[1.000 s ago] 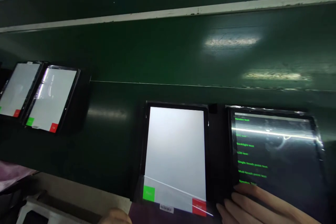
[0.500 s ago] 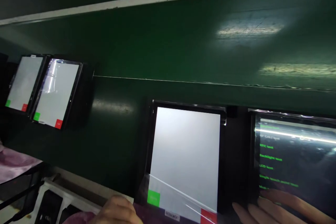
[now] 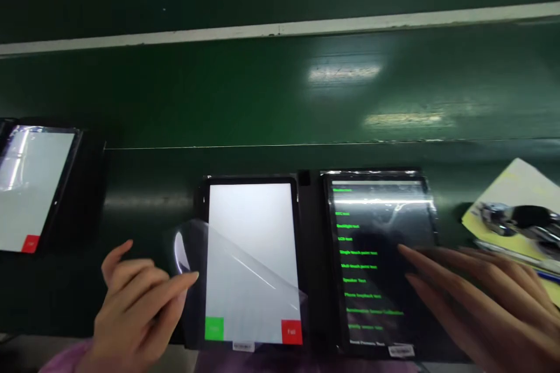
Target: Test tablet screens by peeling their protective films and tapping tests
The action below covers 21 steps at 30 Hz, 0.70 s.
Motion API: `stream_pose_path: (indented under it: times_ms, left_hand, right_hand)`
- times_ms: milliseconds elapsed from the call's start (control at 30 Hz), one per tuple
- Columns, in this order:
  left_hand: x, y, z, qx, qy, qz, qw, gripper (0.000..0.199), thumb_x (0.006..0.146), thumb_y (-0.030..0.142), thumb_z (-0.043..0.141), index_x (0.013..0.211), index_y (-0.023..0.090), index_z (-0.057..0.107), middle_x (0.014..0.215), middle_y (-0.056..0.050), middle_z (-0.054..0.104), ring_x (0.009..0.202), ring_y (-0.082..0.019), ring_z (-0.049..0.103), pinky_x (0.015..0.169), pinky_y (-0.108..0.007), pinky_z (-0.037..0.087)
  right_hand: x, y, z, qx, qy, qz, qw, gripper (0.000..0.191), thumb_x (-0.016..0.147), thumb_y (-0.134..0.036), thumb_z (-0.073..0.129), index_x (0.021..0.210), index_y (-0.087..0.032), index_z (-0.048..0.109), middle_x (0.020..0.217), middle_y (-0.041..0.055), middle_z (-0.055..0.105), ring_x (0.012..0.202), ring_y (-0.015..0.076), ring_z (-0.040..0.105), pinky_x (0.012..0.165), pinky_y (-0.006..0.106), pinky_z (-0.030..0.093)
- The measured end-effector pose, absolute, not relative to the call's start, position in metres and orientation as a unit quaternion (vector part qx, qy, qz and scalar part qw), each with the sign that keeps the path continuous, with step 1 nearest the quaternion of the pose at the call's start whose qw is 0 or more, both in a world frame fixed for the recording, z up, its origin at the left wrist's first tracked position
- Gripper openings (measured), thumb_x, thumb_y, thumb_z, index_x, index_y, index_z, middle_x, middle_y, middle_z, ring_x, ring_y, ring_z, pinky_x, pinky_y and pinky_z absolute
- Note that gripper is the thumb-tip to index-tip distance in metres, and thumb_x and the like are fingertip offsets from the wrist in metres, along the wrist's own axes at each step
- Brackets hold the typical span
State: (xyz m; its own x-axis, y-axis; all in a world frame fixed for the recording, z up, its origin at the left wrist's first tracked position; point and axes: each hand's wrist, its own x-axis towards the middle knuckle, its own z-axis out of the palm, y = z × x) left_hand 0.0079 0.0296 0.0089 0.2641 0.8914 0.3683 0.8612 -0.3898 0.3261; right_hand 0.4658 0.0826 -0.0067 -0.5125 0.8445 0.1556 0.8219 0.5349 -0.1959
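Clear plastic film (image 3: 196,245) lies curled over the white screen of the left tablet (image 3: 245,204), its raised edge touching the index fingertip (image 3: 192,277) of the left hand (image 3: 135,309); those fingers are spread, with no pinch visible. The right hand (image 3: 476,297), fingers (image 3: 437,259) spread, lies over the green-text tablet (image 3: 376,303).

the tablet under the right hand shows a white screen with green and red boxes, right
No: in the head view the tablet under the right hand shows green text on a dark screen. The white screen with the boxes is on the tablet to its left.
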Motion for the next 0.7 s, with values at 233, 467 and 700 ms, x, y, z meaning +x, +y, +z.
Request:
stream_pose_path:
  times_ms: [233, 467, 700]
  left_hand:
    - [0.031, 0.065, 0.019, 0.799, 0.518, 0.303, 0.028, 0.020, 0.092, 0.003, 0.064, 0.096, 0.020, 0.072, 0.063, 0.006, 0.060, 0.070, -0.013, 0.055, 0.114, -0.049, 0.039]
    - [0.043, 0.046, 0.026, 0.781, 0.554, 0.287, -0.019, 0.022, 0.090, 0.002, 0.067, 0.097, 0.021, 0.073, 0.070, 0.004, 0.066, 0.075, -0.015, 0.061, 0.109, -0.047, 0.040]
    - [0.033, 0.022, 0.026, 0.764, 0.586, 0.271, -0.006, 0.023, 0.091, 0.007, 0.065, 0.103, 0.025, 0.073, 0.077, 0.003, 0.072, 0.079, -0.017, 0.067, 0.105, -0.046, 0.044]
  right_hand:
    - [0.459, 0.097, 0.006, -0.470, -0.866, 0.064, 0.162, 0.059, 0.110, -0.025, 0.047, 0.165, -0.045, 0.037, 0.126, 0.0082, 0.065, 0.100, 0.0338, 0.064, 0.088, 0.054, 0.048]
    - [0.365, 0.178, -0.001, -0.282, -0.951, -0.043, 0.123, 0.038, 0.112, -0.045, 0.051, 0.145, -0.034, 0.064, 0.158, 0.0108, 0.052, 0.117, 0.0347, 0.061, 0.095, 0.055, 0.048]
    - [0.377, 0.228, -0.010, -0.346, -0.927, -0.098, 0.107, 0.045, 0.115, -0.047, 0.041, 0.133, -0.023, 0.074, 0.160, 0.0171, 0.050, 0.130, 0.0425, 0.055, 0.100, 0.066, 0.044]
